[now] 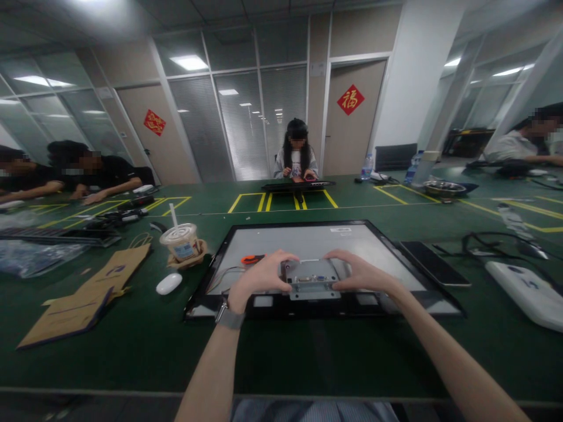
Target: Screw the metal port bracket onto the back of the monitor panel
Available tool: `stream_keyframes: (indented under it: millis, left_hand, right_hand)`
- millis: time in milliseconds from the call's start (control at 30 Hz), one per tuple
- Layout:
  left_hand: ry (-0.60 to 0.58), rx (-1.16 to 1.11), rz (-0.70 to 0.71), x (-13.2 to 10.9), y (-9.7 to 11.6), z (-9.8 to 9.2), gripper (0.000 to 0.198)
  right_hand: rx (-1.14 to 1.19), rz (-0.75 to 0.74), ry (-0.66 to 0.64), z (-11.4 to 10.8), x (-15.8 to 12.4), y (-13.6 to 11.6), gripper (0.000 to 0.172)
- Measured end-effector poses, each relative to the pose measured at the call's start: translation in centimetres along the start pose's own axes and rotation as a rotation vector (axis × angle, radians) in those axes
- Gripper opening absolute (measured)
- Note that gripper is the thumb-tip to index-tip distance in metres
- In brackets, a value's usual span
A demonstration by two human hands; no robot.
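Observation:
Between my two hands is a grey metal bracket with connector ports, its port side facing me. My left hand grips its left end, thumb in front and fingers behind. My right hand holds the right end in the same way. Below and behind the bracket lies a flat display panel with a black frame and a pale back. Whether the bracket touches the panel I cannot tell. Close to my left fingers, an orange-and-black tool rests on the panel, partly hidden, near some thin wires.
Left of the panel stand a drink cup in a cardboard holder, a white mouse and a paper bag. To the right lie a black phone-like slab, cables and a white case. Across the table sits a person.

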State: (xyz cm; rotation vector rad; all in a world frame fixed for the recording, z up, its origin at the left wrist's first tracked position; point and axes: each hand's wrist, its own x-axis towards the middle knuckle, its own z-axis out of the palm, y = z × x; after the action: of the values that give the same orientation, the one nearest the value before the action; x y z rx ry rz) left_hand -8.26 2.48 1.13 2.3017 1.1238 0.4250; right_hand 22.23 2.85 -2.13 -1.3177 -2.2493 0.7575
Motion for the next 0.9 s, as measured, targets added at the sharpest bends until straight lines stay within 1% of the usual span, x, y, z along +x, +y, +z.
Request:
stream_keyframes:
  millis: [133,367,733,900]
  left_hand:
    - [-0.015,0.041,0.006,0.2,-0.3,0.5,0.067]
    - [0.017,0.065,0.015,0.6,-0.8,1.1,0.067]
    - [0.019,0.035,0.004,0.9,-1.0,1.3,0.063]
    - [-0.008,0.025,-0.003,1.1,-1.3,1.3,0.061]
  right_hand:
    - [-0.039,0.005,-0.012,0.5,0.3,0.2,0.071]
    - [-0.062,0.017,0.020,0.6,0.4,0.3,0.072]
    - [-0.068,0.008,0.033,0.6,0.5,-0.1,0.069]
    - [-0.073,0.027,0.016,0.6,0.4,0.0,0.068]
